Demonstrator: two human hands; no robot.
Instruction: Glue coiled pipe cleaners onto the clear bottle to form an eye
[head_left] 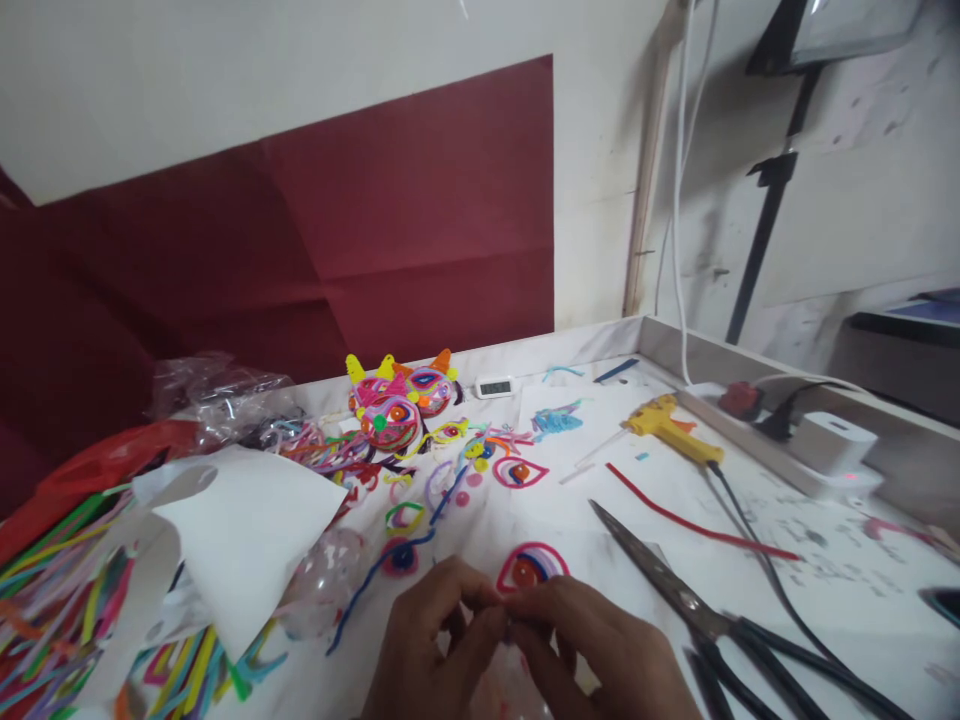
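My left hand (454,635) and my right hand (592,640) meet at the bottom middle, thumbs and forefingers pinched together. What they pinch is too small and covered by the fingers to name. Just beyond the fingertips is an eye shape (529,568) of pink, blue and white pipe cleaner with an orange centre; its lower edge is hidden by my hands. Farther back lies a second pink-rimmed eye shape (520,472). A dark blue pipe cleaner (367,585) winds across the table left of my left hand. Clear, crumpled plastic (328,580) is beside it.
Large black-handled scissors (686,600) lie open on the right, near a red pipe cleaner (697,525). Behind are a yellow glue gun (667,425) and a power strip (787,450). Colourful animal faces (394,425) stand at the back; pipe cleaners (52,620) and white paper (240,530) fill the left.
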